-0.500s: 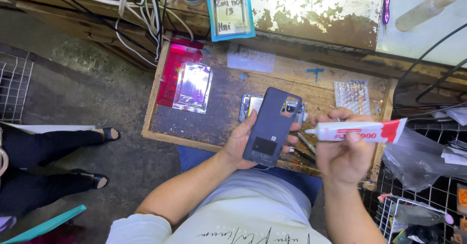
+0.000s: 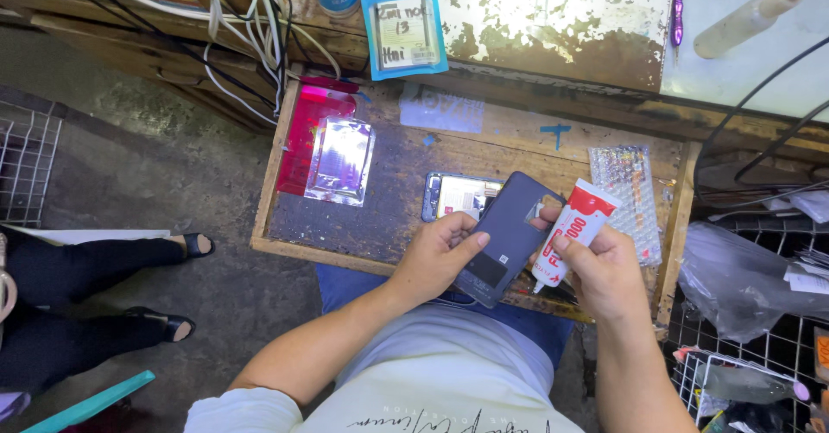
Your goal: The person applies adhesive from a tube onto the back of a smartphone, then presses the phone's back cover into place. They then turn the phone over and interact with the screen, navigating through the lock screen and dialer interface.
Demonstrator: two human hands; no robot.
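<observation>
Left hand [image 2: 436, 256] has its grip clamped on a dark blue-grey plastic phone back cover [image 2: 508, 236], tilted above the worn wooden surface [image 2: 397, 183]; right hand [image 2: 604, 269] grips a white-and-red glue tube [image 2: 574, 230] just beside the cover, nozzle down

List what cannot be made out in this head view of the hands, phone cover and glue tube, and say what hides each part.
- Glue tube: its nozzle tip hides behind the phone cover.
- Phone on the wooden tray: its right end is covered by that cover.
- Right hand: palm faces away.
- Left hand: fingers beneath the cover are unseen.
- Wire basket: cut by the left edge.
</observation>
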